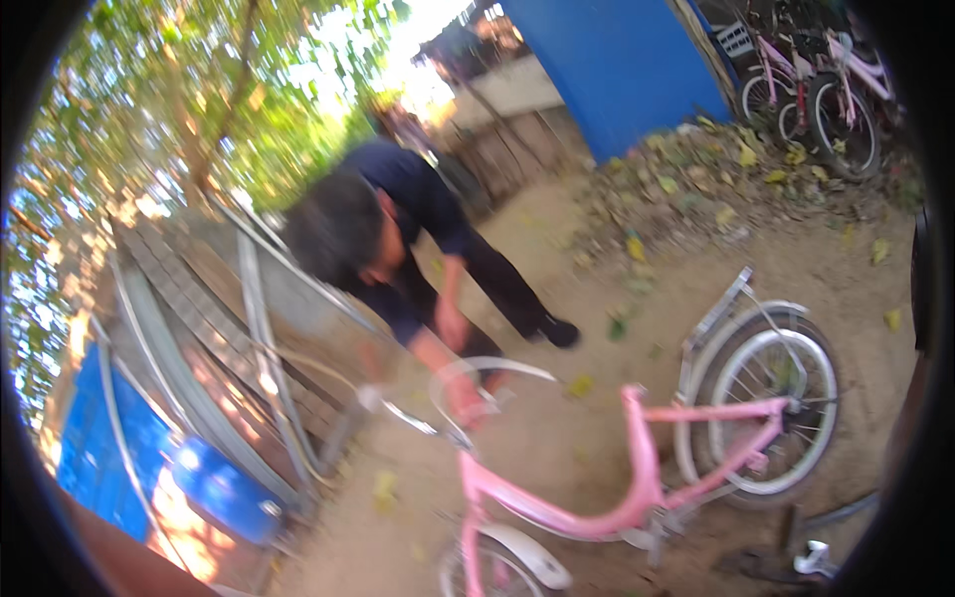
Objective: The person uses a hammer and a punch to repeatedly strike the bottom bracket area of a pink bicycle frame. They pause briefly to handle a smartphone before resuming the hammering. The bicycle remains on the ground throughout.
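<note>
Neither of my hands is in view. What looks like part of my arm (129, 557) crosses the lower left rim, and a skin-coloured strip with a dark edge (907, 398) shows at the right rim; I cannot tell what it is. Before me a small pink bicycle (647, 478) stands on the dirt, with no saddle visible on its frame. Its rear wheel (818, 438) is at the right, its front wheel partly cut off below. A co-worker in dark clothes (383, 229) bends over the handlebar (408, 420), one hand (463, 396) at it. Motion blurs the picture.
A white part (816, 559) and dark items lie on the ground at the lower right. Several pink bicycles (846, 99) stand at the far right, beside a blue panel (622, 70). Metal tubes and slats (259, 338) lean at the left near a blue drum (224, 488). Leaves litter the dirt.
</note>
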Tool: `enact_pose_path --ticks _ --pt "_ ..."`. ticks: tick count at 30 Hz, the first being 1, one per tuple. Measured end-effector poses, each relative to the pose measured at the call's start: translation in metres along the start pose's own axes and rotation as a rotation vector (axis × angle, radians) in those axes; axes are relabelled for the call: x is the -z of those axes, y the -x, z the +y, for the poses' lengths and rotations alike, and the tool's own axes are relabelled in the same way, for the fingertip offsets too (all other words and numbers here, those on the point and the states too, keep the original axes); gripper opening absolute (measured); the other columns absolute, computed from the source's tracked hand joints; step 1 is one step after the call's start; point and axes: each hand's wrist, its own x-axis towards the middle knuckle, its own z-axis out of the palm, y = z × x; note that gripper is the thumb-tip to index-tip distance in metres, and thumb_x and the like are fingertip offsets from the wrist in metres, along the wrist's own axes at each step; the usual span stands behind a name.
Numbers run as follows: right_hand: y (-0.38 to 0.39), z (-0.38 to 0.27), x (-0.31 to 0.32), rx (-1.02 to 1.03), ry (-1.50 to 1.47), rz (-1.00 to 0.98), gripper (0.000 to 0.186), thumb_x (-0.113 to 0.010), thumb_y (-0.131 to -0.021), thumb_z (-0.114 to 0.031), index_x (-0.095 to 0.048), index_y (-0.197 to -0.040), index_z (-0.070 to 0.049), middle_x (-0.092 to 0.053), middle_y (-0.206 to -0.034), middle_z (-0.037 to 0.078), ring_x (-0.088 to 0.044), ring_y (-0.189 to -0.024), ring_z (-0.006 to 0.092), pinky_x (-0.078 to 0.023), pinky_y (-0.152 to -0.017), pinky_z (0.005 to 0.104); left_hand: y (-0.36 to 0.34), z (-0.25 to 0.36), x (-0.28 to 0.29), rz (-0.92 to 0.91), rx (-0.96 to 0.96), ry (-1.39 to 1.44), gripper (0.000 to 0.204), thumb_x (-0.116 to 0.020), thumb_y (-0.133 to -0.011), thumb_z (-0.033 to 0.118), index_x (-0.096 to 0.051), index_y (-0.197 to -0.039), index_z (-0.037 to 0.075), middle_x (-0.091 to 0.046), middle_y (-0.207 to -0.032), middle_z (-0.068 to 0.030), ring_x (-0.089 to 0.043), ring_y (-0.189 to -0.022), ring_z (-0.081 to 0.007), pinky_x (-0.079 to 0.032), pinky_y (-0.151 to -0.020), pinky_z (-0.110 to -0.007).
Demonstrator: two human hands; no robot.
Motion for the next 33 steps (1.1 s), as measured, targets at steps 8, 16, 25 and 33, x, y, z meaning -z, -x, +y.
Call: enact_pose_path --ticks 8,16,25,33 --pt "-0.024 -0.015 0.003 0.083 0.09 0.076 0.063 -0.064 -0.089 -0.034 -0.044 -0.137 0.002 -0.05 -0.131 0.023 -0.052 -0.117 0.0315 -0.043 -0.1 0.0439 -0.026 -0.008 0.03 0.137 -0.117 0.048 0.03 -0.06 -0.087 0.013 -0.064 -0.109 -0.007 -0.066 -0.104 -0.0152 -0.063 -0.096 -0.0219 -0.048 -0.093 -0.034" --pt "-0.064 -0.063 0.024 0.264 0.153 0.227 0.062 -0.065 -0.088 -0.033 -0.045 -0.135 0.003 -0.049 -0.129 0.024 -0.051 -0.117 0.0332 -0.042 -0.099 0.044 -0.015 -0.031 0.034 0.416 0.222 0.182 0.031 -0.06 -0.087 0.012 -0.063 -0.11 -0.008 -0.066 -0.103 -0.0157 -0.063 -0.095 -0.0211 -0.048 -0.093 -0.033" --pt "-0.047 -0.034 -0.048 -0.065 0.019 -0.173 0.063 -0.075 -0.069 -0.008 -0.052 -0.127 0.001 -0.051 -0.125 0.022 -0.052 -0.113 0.0391 -0.044 -0.098 0.0461 0.191 -0.318 -0.158 -0.114 1.389 0.349 0.034 -0.067 -0.089 0.03 -0.068 -0.104 -0.001 -0.064 -0.087 -0.0024 -0.058 -0.075 -0.0143 -0.047 -0.07 -0.027" --pt "-0.013 -0.001 -0.074 -0.27 0.068 -0.361 0.061 -0.077 -0.069 -0.01 -0.054 -0.124 0.001 -0.051 -0.125 0.022 -0.052 -0.114 0.0405 -0.043 -0.099 0.0457 0.201 -0.378 -0.235 -0.225 1.526 1.119 0.025 -0.064 -0.092 0.027 -0.066 -0.099 0.004 -0.066 -0.088 -0.0061 -0.063 -0.078 -0.0183 -0.051 -0.075 -0.032"
